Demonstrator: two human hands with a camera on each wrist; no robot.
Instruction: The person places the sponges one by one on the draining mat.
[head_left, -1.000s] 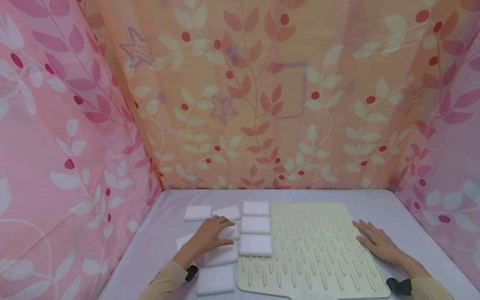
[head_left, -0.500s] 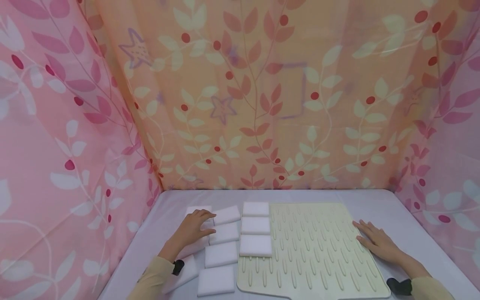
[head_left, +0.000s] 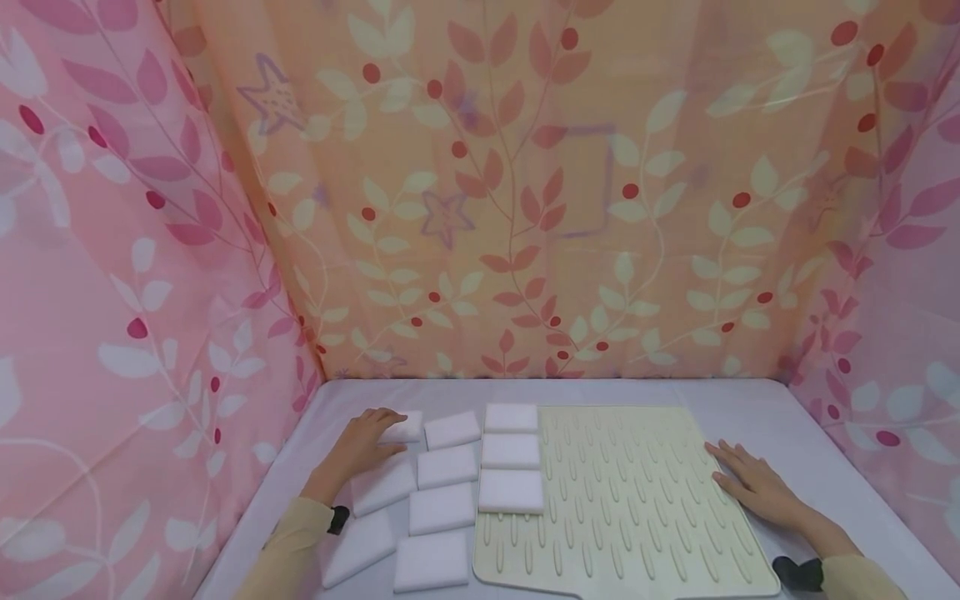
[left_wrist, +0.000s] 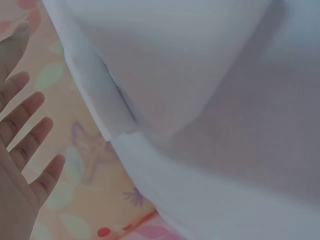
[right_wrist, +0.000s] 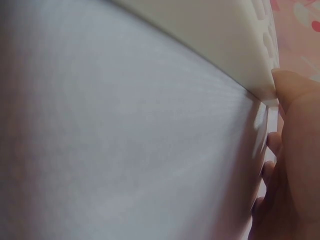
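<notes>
My left hand (head_left: 358, 446) hovers over the back-left white sponge-like block (head_left: 407, 427), thumb and fingers apart and covering part of it. Whether the fingertips touch that block I cannot tell. In the left wrist view the fingers (left_wrist: 30, 112) are spread and hold nothing. A cream board (head_left: 615, 500) with raised oblong ridges lies on the right, three white blocks (head_left: 512, 490) lined up along its left edge. Against the board's right edge rests my right hand (head_left: 761, 487), fingers extended. In the right wrist view its thumb (right_wrist: 295, 87) touches the board's rim (right_wrist: 240, 65).
Several more white blocks (head_left: 442, 510) lie in two slanted columns left of the board. All rest on a white-covered table (head_left: 630, 390). Floral curtains (head_left: 525, 208) enclose the back and both sides.
My left hand has drawn away leftward and slightly back from the column of blocks beside the board, uncovering those blocks. The right hand stays where it was.
</notes>
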